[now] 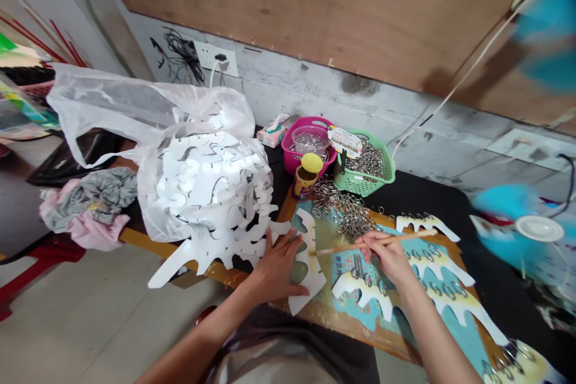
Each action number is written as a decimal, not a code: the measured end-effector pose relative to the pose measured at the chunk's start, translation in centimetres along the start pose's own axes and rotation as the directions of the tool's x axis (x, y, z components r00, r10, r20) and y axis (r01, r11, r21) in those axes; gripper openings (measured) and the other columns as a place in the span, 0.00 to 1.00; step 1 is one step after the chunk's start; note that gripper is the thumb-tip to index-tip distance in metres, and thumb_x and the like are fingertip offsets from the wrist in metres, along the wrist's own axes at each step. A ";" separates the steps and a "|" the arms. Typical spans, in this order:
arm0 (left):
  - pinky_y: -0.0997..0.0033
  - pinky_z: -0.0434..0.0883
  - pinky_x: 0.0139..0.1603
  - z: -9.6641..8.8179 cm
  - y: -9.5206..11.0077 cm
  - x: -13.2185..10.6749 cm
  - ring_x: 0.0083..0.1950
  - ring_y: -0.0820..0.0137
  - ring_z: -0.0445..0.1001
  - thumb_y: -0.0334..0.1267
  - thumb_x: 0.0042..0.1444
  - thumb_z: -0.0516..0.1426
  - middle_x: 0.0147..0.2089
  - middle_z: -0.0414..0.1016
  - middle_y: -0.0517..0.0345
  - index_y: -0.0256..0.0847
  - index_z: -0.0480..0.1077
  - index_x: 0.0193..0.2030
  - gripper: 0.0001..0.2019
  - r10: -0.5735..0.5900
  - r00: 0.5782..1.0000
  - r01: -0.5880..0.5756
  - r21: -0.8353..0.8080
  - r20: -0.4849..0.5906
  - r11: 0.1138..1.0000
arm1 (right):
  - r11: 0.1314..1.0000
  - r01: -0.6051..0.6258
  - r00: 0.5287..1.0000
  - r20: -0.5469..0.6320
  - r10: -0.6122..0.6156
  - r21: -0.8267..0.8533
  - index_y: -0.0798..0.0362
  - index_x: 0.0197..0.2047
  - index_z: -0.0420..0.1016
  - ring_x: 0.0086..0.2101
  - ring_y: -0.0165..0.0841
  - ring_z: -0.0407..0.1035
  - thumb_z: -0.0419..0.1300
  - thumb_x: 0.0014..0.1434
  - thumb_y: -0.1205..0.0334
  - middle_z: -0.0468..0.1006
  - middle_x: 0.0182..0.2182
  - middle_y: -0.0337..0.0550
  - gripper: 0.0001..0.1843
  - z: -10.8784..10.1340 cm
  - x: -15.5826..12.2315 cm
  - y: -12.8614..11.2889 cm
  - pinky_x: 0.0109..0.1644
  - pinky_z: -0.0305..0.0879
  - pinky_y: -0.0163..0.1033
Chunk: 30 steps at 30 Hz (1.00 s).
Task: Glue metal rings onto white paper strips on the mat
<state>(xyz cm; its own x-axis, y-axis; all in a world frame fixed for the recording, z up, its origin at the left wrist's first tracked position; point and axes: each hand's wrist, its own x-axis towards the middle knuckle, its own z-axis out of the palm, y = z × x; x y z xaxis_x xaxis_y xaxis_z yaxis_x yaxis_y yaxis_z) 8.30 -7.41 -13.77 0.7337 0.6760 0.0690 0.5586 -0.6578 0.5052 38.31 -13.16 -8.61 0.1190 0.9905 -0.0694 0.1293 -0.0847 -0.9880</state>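
Note:
My left hand point(275, 266) lies flat with fingers spread on a white cut-out card strip point(309, 261) at the table's near edge. My right hand point(386, 255) pinches a thin wooden stick point(373, 242) that points left over the table. Below that hand lies another white strip point(362, 294) carrying metal key rings. A loose heap of metal key rings point(344, 209) lies just beyond both hands.
A clear plastic bag point(180, 150) stuffed with white cut-outs fills the table's left. At the back stand a pink basket point(308, 143), a green basket of rings point(365, 167) and a yellow-lidded pot point(306, 175). More ringed strips point(450, 288) run right. A blurred blue fan point(517, 228) spins at right.

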 end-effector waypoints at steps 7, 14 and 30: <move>0.27 0.31 0.72 -0.1 0.0 0.0 0.75 0.42 0.46 0.59 0.37 0.71 0.72 0.58 0.41 0.45 0.54 0.70 0.55 0.006 1.000 -0.006 -0.005 -0.004 1.000 | 0.999 -0.027 0.999 0.017 0.028 -0.032 0.55 0.30 0.81 0.17 0.30 0.67 0.65 0.57 0.47 0.75 0.18 0.41 0.18 0.5 -0.8 -0.5 0.20 0.65 0.34; 0.27 0.24 0.71 -0.3 0.2 0.0 0.76 0.43 0.46 0.60 0.39 0.70 0.72 0.58 0.43 0.47 0.53 0.70 0.54 -0.002 1.000 0.002 -0.017 0.012 1.000 | 0.998 -0.051 0.998 0.022 0.052 -0.041 0.55 0.30 0.81 0.16 0.29 0.65 0.64 0.59 0.47 0.74 0.18 0.40 0.18 0.3 -2.0 -0.1 0.19 0.63 0.33; 0.31 0.17 0.69 0.2 -0.3 0.1 0.76 0.43 0.43 0.59 0.38 0.71 0.73 0.55 0.41 0.45 0.52 0.69 0.55 0.000 0.999 0.001 -0.024 0.036 1.000 | 0.995 0.028 0.999 -0.038 -0.032 -0.100 0.53 0.33 0.81 0.19 0.29 0.68 0.62 0.63 0.50 0.75 0.19 0.39 0.16 -0.6 -4.3 1.3 0.23 0.65 0.33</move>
<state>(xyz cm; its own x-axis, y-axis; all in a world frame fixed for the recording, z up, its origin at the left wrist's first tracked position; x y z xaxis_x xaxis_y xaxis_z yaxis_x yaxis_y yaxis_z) 8.33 -7.20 -14.05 0.7470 0.6637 0.0377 0.5501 -0.6490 0.5255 38.53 -17.55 -9.54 0.1516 0.9879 -0.0326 0.2306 -0.0675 -0.9707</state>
